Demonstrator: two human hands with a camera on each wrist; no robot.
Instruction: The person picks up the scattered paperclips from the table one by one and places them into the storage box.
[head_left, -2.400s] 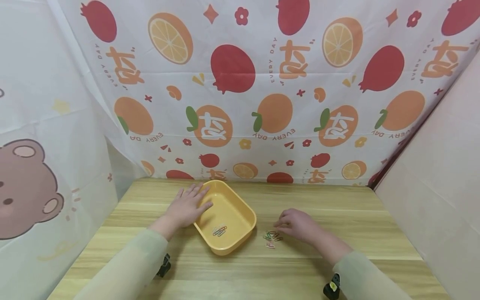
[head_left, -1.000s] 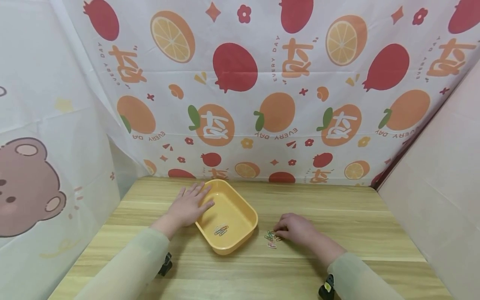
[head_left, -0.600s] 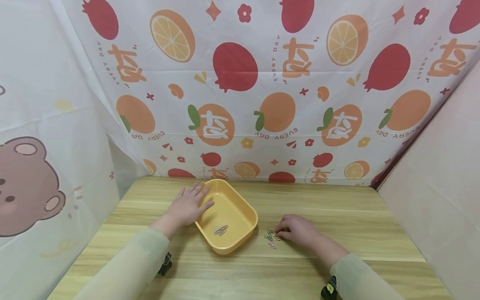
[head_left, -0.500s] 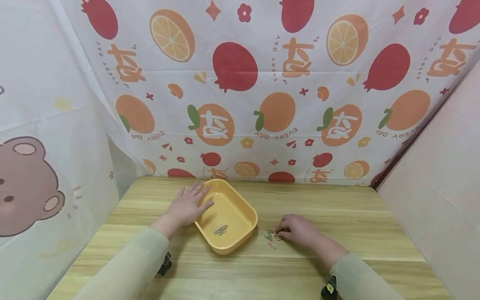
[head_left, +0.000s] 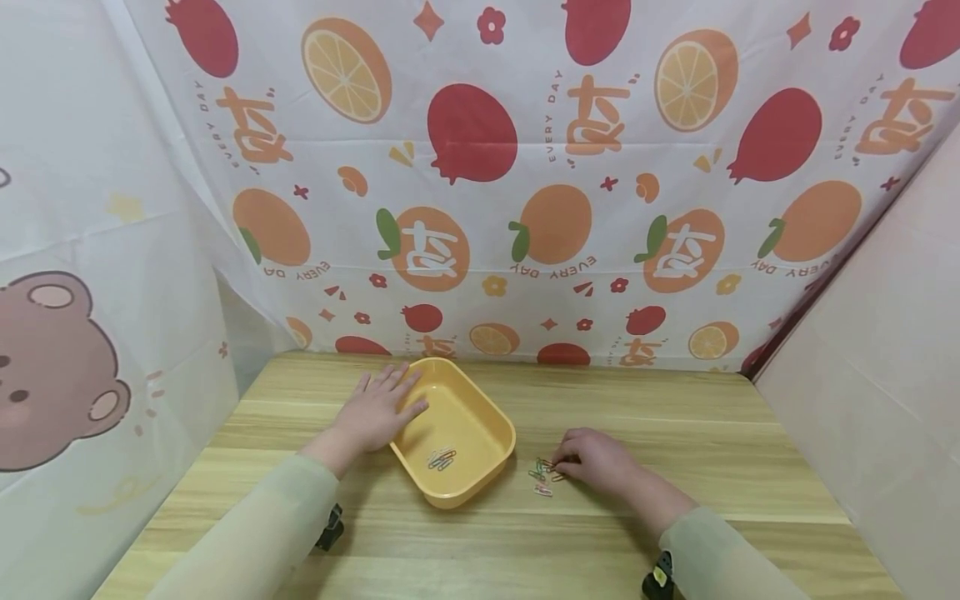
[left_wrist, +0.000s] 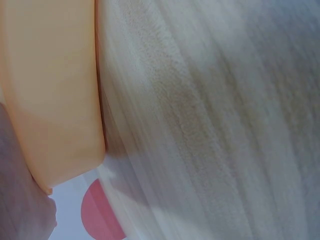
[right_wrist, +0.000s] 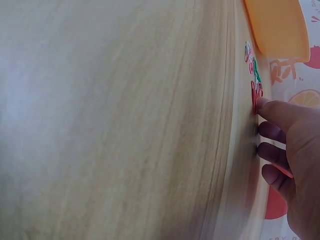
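A yellow tray [head_left: 480, 417] stands on the wooden table, with several coloured paper clips [head_left: 442, 459] lying in its near part. My left hand [head_left: 375, 411] rests on the tray's left rim with its fingers spread. Right of the tray, a small pile of paper clips [head_left: 540, 477], green, pink and red, lies on the table. At the pile's right edge my right hand [head_left: 596, 458] pinches a red paper clip [right_wrist: 255, 100] between thumb and forefinger. The forefinger is mostly hidden in the right wrist view, and the other fingers are curled.
The wooden tabletop [head_left: 660, 408] runs back to a fruit-print cloth [head_left: 480, 200]. Pale cloths hang along both sides, a bear-print cloth [head_left: 52, 367] on the left. Each sleeve carries a black wrist device [head_left: 330, 529].
My right hand has come down onto the pile, its thumb and forefinger closing at a red paper clip. That clip has shifted slightly. The left hand and tray stay put.
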